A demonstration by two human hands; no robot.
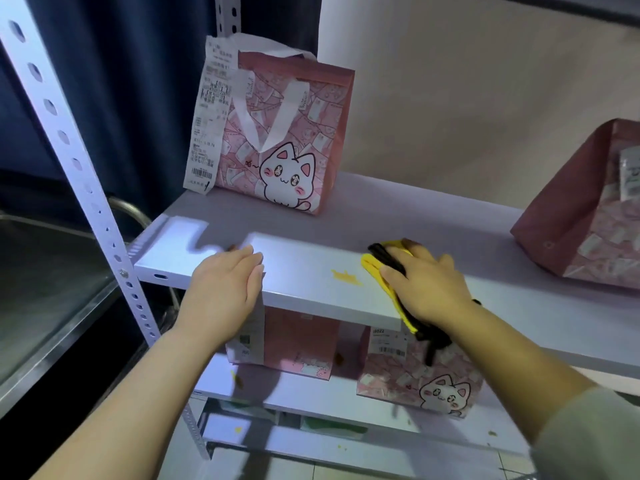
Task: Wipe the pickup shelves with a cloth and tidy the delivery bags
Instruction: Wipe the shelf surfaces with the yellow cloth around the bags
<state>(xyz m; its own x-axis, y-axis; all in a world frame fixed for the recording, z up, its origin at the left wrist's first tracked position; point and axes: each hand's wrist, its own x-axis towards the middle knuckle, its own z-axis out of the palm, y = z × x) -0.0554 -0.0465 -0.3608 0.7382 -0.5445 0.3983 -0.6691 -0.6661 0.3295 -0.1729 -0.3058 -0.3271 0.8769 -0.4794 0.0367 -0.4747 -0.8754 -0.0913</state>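
The right hand (426, 285) presses a yellow cloth (373, 266) on the shelf (304, 261) (yellow stain (346, 278) just beside), left hand (225, 289) resting flat.

A single wide-angle camera, worn on the person's head, gives the only view. It faces forward and steeply downward along both forearms onto the upper shelf (311, 271) of a white metal rack. It sits close, at arm's reach: the left hand (225, 289) and right hand (426, 289) lie mid-frame. The perforated upright (74, 161) slants across the left side, the beige wall (450, 98) fills the top right, and the lower shelf (311, 393) shows beneath the front edge
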